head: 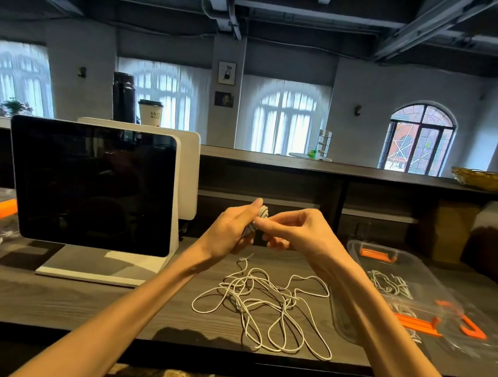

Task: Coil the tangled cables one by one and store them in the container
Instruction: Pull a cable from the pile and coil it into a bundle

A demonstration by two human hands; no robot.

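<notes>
White coiled cable point(262, 214) held aloft; tangled cables point(264, 303) on counter; container point(384, 252) right

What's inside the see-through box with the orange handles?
White cables lie bundled inside the clear container. How many there are cannot be told, because the right forearm and the orange lid clips cover part of it.

Matt grained wood table point(118, 302), clear glossy plastic container point(355, 247)

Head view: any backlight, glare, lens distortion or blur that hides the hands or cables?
Head view: bright windows backlight the room; wide-angle bending at the edges; dark monitor shows faint reflections; hands and tangled cables stay sharp and evenly lit.
</notes>
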